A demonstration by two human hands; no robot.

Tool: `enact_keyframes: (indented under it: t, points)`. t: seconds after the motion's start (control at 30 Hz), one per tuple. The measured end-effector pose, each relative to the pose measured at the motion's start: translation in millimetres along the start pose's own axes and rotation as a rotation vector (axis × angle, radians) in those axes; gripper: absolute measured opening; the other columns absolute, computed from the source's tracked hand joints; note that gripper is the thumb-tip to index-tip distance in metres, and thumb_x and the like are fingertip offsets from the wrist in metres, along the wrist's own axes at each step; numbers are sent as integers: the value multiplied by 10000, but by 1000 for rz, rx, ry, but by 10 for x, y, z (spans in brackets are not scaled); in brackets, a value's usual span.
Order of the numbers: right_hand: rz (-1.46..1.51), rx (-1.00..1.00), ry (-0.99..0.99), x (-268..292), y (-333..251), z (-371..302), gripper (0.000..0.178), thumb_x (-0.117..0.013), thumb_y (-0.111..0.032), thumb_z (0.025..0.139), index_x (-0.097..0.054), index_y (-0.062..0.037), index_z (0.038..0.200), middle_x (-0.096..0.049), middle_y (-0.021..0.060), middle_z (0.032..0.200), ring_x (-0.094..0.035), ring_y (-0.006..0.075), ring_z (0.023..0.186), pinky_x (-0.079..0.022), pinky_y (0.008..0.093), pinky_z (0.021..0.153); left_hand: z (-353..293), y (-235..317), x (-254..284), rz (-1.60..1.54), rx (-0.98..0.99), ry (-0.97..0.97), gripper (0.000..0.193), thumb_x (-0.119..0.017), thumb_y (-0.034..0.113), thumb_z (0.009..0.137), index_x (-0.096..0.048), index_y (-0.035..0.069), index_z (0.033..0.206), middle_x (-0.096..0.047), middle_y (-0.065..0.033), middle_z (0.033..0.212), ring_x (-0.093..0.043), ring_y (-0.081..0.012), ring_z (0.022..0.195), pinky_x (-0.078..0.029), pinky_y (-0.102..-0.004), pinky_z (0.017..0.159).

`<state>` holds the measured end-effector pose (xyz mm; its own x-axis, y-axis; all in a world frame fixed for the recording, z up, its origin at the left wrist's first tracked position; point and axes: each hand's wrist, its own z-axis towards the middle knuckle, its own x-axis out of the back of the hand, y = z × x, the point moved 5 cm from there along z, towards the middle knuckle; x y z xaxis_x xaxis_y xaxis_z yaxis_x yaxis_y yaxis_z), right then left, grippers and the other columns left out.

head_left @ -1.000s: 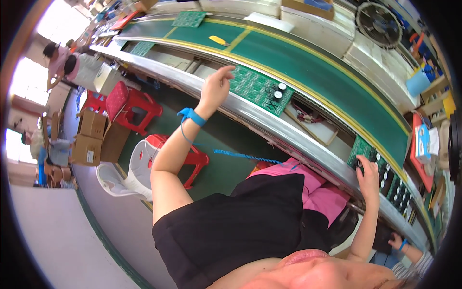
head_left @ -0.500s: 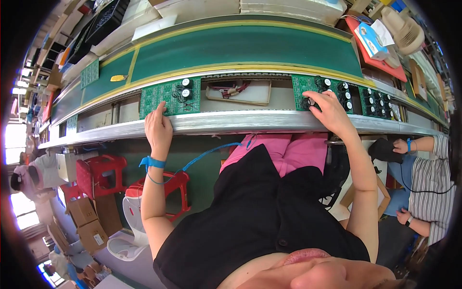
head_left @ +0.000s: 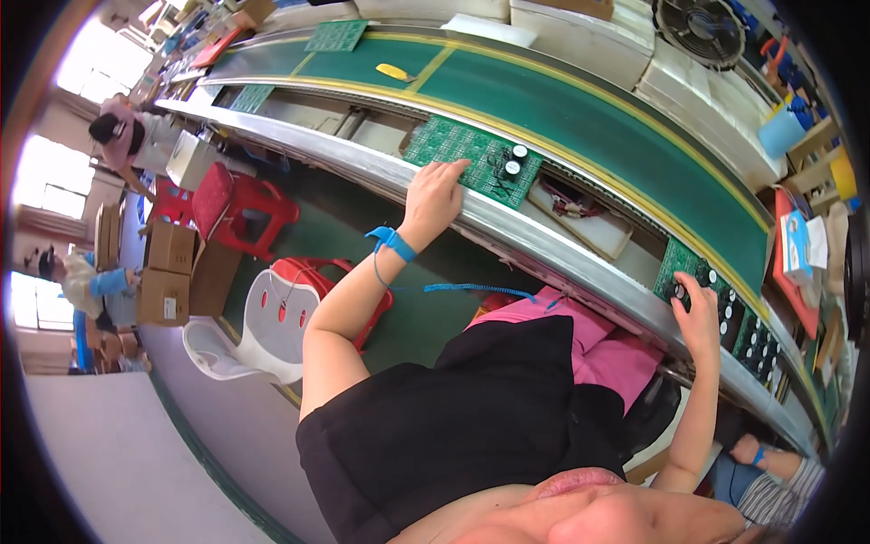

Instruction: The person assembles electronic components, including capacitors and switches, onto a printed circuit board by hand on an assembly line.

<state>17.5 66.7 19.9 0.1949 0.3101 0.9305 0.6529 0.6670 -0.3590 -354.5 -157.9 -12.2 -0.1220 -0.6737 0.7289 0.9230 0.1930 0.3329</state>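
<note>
A green circuit board (head_left: 453,145) lies across the rails, with two round white-topped black components (head_left: 513,168) and dark leads at its right end. My left hand (head_left: 437,195) rests at this board's near edge, fingers stretched onto it and holding nothing. A second green board (head_left: 672,257) lies farther right, carrying several similar components. Over it, my right hand (head_left: 698,313) has thumb and forefinger curled around a round black component (head_left: 678,291) at the board's left part. A blue wrist strap (head_left: 391,243) with a coiled cord circles my left wrist.
A metal rail (head_left: 544,245) runs along the near side, with a green belt (head_left: 544,109) behind it. Below the gap sits a tray with red wires (head_left: 580,213). Another populated board (head_left: 757,344) lies farther right. On the belt are a yellow-handled cutter (head_left: 393,72) and a board (head_left: 335,36). A co-worker's hand (head_left: 749,450) shows lower right.
The head view has turned, so the line now slopes down to the right. Both hands stay at the same boards, the right one still at the black component.
</note>
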Motion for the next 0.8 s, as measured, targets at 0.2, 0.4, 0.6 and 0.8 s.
enact_keyframes:
  t: [0.2, 0.4, 0.6, 0.8]
  points:
    - [1, 36, 42, -6, -42, 18, 426, -632, -16, 765, -564, -108, 1175, -638, 123, 1033, -529, 336, 937, -386, 399, 918, -7, -6, 42, 9, 23, 23, 322, -524, -45, 741, -612, 38, 1039, -642, -112, 871, -595, -288, 849, -483, -380, 756]
    - [36, 126, 109, 19, -46, -17, 465, -639, -17, 759, -540, -129, 1199, -631, 115, 1048, -546, 307, 955, -386, 388, 916, -2, -36, -20, -32, 11, 29, 364, -542, -39, 709, -598, 47, 1058, -617, -124, 841, -577, -303, 838, -472, -402, 749]
    - [2, 109, 70, 5, -6, 27, 449, -635, -63, 784, -513, -130, 1211, -633, 118, 1035, -550, 305, 919, -373, 383, 917, 11, 107, 7, -43, 32, -38, 363, -522, -67, 722, -622, 50, 1052, -649, -129, 904, -600, -301, 852, -484, -393, 752]
    - [63, -18, 33, -13, 80, 18, 456, -632, -63, 791, -509, -107, 1228, -634, 73, 1113, -544, 275, 1023, -347, 364, 954, 70, 355, -156, -97, 16, -82, 330, -527, -62, 746, -635, 52, 1036, -666, -121, 895, -621, -287, 823, -489, -379, 733]
